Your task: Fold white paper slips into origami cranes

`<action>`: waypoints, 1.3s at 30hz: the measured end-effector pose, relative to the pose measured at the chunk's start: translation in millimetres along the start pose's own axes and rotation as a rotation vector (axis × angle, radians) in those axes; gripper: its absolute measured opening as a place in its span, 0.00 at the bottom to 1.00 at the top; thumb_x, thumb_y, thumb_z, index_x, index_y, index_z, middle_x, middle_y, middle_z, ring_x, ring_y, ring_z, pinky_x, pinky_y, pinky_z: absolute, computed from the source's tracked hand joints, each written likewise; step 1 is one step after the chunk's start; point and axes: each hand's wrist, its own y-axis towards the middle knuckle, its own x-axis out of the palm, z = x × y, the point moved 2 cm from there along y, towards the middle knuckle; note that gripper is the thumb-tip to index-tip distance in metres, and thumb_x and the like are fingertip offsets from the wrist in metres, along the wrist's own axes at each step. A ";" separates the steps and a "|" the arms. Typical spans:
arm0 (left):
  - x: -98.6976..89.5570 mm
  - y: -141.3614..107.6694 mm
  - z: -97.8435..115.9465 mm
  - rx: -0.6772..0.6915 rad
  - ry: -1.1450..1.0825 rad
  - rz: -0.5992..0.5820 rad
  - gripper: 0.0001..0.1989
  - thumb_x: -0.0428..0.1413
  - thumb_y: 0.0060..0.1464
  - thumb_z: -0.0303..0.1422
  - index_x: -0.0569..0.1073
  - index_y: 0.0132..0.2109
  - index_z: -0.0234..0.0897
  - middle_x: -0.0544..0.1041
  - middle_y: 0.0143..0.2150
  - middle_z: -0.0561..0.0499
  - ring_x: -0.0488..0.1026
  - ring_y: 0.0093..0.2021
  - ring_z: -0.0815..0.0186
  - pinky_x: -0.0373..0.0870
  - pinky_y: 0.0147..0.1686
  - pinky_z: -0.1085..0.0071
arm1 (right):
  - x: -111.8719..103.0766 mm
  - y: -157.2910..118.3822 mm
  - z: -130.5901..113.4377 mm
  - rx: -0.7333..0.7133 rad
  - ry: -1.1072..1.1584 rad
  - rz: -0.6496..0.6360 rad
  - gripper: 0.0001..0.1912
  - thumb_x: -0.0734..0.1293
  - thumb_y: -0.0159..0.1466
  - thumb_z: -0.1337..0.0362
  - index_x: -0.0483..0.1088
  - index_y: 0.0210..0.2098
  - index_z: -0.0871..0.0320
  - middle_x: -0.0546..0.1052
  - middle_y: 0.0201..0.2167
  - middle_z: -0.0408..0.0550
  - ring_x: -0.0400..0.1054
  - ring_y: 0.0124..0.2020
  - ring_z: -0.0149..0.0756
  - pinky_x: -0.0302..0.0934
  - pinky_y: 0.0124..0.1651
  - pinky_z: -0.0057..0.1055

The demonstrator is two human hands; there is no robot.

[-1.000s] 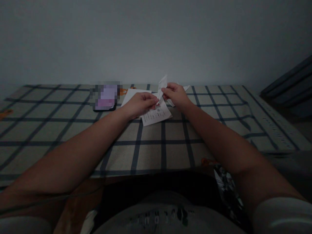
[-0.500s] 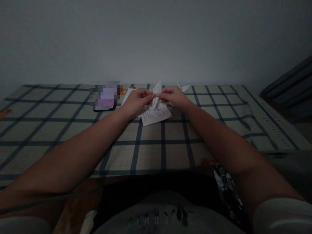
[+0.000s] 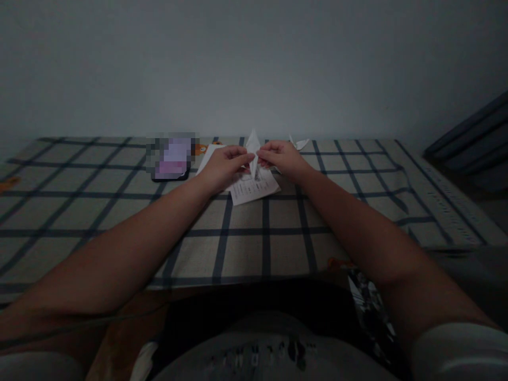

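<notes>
A folded white paper piece (image 3: 253, 142) stands upright between my two hands, its pointed tip up and a narrow end down. My left hand (image 3: 227, 164) pinches its left side with thumb and fingers. From the right, my right hand (image 3: 282, 157) pinches the other side. Below them lies a printed sheet (image 3: 254, 189), partly covered by my hands. Another folded white paper shape (image 3: 299, 143) with pointed ends rests just behind my right hand.
A phone (image 3: 172, 159) with a lit, blurred screen lies left of my hands. The checked cloth (image 3: 246, 248) covers the table, which meets a plain wall (image 3: 254, 63). Dark slatted furniture (image 3: 472, 137) stands at the right.
The held paper's upper tip has shifted slightly left and stands straighter. The fingertips of my hands have moved a little apart.
</notes>
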 end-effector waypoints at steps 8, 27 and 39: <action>-2.5 -0.2 0.7 0.049 -0.015 0.079 0.15 0.72 0.47 0.39 0.77 0.32 0.35 0.77 0.29 0.52 0.74 0.29 0.70 0.71 0.33 0.72 | 1.0 -1.0 1.9 0.030 0.010 0.002 0.04 0.74 0.65 0.68 0.75 0.34 0.60 0.76 0.25 0.40 0.66 0.23 0.24 0.61 0.28 0.22; 0.3 -1.8 0.8 -0.022 -0.003 0.058 0.13 0.71 0.45 0.33 0.76 0.34 0.35 0.79 0.28 0.51 0.75 0.27 0.70 0.70 0.30 0.72 | -5.7 0.5 -0.2 -0.287 -0.392 0.118 0.05 0.75 0.61 0.65 0.77 0.31 0.60 0.79 0.30 0.45 0.71 0.34 0.34 0.66 0.43 0.33; 0.5 -2.9 -3.5 -0.003 -0.002 0.073 0.13 0.72 0.45 0.34 0.75 0.32 0.35 0.79 0.28 0.50 0.76 0.27 0.67 0.71 0.32 0.70 | -3.0 -0.6 -3.3 -0.415 -0.598 0.107 0.05 0.73 0.61 0.65 0.79 0.34 0.61 0.80 0.32 0.48 0.70 0.34 0.35 0.64 0.41 0.34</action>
